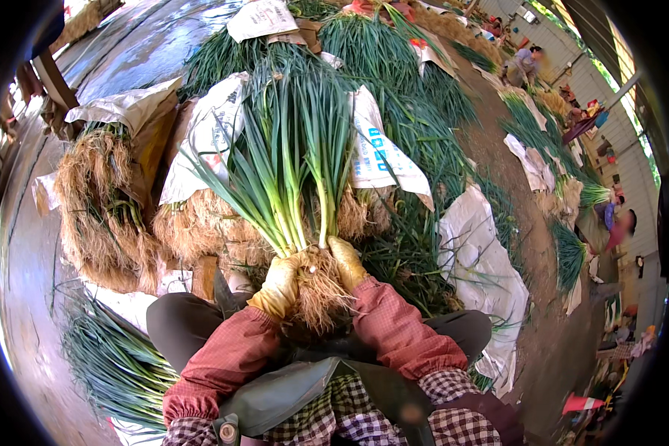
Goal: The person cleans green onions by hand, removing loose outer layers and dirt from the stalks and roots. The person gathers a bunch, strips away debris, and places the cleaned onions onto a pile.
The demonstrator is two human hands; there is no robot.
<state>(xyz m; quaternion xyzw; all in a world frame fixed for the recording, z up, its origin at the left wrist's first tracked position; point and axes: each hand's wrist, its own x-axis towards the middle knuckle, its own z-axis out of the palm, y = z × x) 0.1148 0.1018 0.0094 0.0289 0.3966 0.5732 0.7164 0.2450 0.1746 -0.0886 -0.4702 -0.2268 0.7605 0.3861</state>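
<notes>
A bunch of green onions (293, 186) with long green leaves and shaggy tan roots is held root end toward me, above my lap. Wrapped round its left side at the base is my left hand (277, 286), in a yellowish glove. My right hand (346, 262), gloved alike, grips the base from the other side. Loose roots (321, 290) hang down between the two hands. The leaves fan out away from me, over a pile of more onions and white sacks. The fingertips are partly hidden by the stalks and roots.
Rooty bundles (100, 201) lie at the left under a white sack (126, 104). Loose green onions (119, 357) lie by my left knee. A crumpled white sack (479, 260) is at my right. Another person (525, 65) works at the far right, near an orange cone (581, 404).
</notes>
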